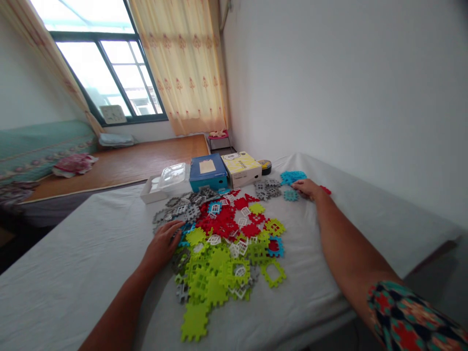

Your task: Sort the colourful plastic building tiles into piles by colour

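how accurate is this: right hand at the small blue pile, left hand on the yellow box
The left hand isn't on the yellow box: the head view shows it at the left edge of the mixed pile of interlocking plastic pieces. The right hand is at the small blue pile.

A dark-framed window (pixel 98 38) rises beyond a brown-topped bed (pixel 153 158); a yellow curtain (pixel 181 63) hangs to its right; a pink cloth (pixel 75 165) and a pale-blue one lie on the bed; a red stool (pixel 218 136) stands beside it; nearer, a blue box (pixel 210 182) adjoins a yellow box (pixel 243 165); beside that sits a tin (pixel 265 167).
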`<state>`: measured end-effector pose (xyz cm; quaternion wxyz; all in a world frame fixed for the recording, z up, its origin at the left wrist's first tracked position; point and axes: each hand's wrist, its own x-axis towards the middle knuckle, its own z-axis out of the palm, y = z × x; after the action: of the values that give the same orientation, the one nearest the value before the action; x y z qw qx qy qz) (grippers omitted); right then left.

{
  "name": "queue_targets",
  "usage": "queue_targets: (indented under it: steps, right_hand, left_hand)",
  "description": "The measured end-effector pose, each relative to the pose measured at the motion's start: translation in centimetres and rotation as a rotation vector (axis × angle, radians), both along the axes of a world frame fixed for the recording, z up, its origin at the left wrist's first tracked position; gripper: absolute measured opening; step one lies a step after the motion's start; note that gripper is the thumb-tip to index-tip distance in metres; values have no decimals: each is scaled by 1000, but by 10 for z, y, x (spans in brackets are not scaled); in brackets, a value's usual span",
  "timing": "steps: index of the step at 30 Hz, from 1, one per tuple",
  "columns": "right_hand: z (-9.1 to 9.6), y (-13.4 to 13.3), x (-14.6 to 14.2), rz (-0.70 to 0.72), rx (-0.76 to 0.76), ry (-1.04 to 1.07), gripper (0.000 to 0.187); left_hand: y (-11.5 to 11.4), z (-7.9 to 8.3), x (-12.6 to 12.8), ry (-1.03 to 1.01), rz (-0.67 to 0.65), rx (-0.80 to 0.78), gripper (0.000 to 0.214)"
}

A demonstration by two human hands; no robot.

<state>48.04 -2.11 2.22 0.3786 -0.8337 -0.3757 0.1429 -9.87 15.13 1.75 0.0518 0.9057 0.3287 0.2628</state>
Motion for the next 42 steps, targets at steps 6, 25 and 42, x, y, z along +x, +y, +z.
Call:
queue_targets:
  steps: [6, 25, 42]
  right_hand:
    - [16, 0, -7, 261, -52, -33, 33]
    - [9, -1, 9, -211, 43, -348, 45]
    - [56, 41, -148, 873, 93, -56, 31]
  left_hand:
    - [-3, 3, 2, 0, -3, -8, 43]
    - [0, 0, 0, 0, -11, 7, 43]
    - [-9, 4, 4, 5, 12, -32, 42]
